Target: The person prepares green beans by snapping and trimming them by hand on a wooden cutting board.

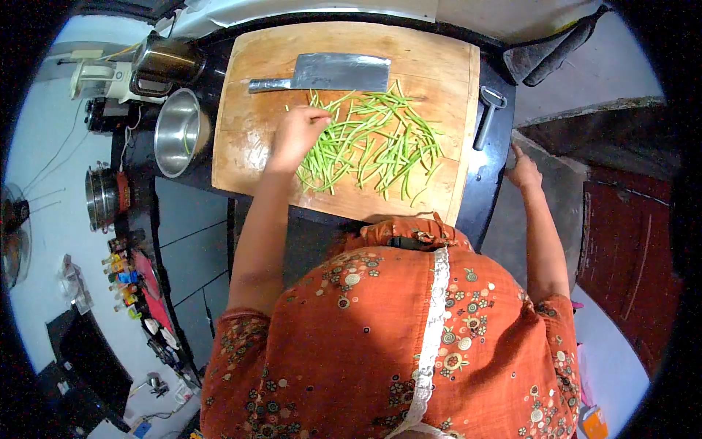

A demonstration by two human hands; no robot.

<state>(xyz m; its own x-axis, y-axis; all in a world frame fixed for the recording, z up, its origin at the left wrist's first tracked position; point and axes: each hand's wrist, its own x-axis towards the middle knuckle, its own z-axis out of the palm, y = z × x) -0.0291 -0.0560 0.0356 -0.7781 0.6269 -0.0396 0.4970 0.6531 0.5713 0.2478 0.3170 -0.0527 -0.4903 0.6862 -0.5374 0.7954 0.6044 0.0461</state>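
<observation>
Green beans [398, 157], long and thin, lie in a loose spread on a wooden cutting board [248, 157]. My left hand [298, 133] is over the spread's left edge, thumb and fingers pinched together among the beans; whatever is between the fingertips is too small to tell. Beyond the beans, a cleaver [341, 72] lies flat with its handle to the left. Off the counter's right edge hangs my right hand [524, 170], a finger stretched toward the edge and no object visible in it. A peeler [491, 117] rests on the dark counter near that hand.
A steel bowl [178, 133] stands left of the board, tilted in view, with a green strand inside. Behind it are a metal pot [170, 58] and a white appliance [121, 79]. A dark cloth [552, 55] is at the upper right. Bottles [124, 282] line the left side.
</observation>
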